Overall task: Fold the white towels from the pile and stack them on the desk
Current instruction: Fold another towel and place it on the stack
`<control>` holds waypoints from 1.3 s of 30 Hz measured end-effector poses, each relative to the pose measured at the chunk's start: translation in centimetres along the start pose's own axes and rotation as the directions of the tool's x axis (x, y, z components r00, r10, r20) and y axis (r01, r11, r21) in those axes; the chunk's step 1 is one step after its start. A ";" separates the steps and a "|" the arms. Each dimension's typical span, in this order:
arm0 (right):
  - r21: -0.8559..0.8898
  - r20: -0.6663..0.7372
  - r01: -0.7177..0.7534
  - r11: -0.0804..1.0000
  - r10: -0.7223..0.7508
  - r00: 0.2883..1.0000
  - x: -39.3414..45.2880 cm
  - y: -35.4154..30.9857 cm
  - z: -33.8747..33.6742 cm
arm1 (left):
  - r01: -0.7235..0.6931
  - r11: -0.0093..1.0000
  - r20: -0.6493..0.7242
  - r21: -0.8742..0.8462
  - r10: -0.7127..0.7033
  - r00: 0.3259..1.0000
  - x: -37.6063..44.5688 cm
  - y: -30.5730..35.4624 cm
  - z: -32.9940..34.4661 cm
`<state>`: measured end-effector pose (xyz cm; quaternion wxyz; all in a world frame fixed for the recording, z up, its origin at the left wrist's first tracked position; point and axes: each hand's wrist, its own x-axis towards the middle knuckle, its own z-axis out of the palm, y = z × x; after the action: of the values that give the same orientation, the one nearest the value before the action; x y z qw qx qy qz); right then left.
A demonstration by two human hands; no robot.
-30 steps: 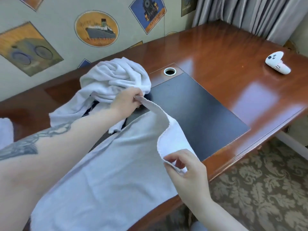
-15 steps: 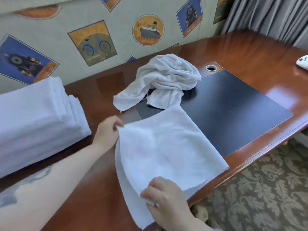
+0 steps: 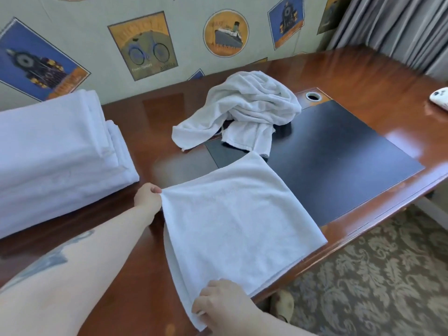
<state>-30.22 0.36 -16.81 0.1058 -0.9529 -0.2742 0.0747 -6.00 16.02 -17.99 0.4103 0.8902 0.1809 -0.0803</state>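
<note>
A person is folding a white towel (image 3: pixel 237 221) lying doubled over on a wooden desk (image 3: pixel 155 122). The left hand (image 3: pixel 148 198) is pinching the towel's far left corner, and the right hand (image 3: pixel 221 305) is gripping the near corner at the desk's edge. Beyond the pinching left hand, a crumpled towel pile (image 3: pixel 244 112) is sitting partly on a dark desk mat (image 3: pixel 339 161). To the left of that hand, a stack of folded towels (image 3: pixel 53 154) is resting.
</note>
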 end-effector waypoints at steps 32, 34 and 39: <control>0.566 0.231 -0.425 0.707 0.358 0.905 -2.0 26.2 -5.5 | 0.475 0.880 -0.568 -0.011 -0.397 0.721 -27.7 -1.6 10.6; 0.584 0.231 -0.396 0.709 0.322 0.918 -2.7 25.8 -4.9 | 0.521 0.849 -0.580 -0.094 -0.471 0.664 -28.3 -2.1 10.3; 0.767 0.241 -0.379 0.518 0.315 0.918 -3.7 25.9 -5.4 | 0.486 0.790 -0.520 -0.373 -0.612 0.596 -28.7 -2.3 8.9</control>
<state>-19.12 -23.94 -17.57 0.4951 -0.8339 -0.0190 0.2431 -33.24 3.27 -17.03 0.3662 0.7213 0.5775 0.1097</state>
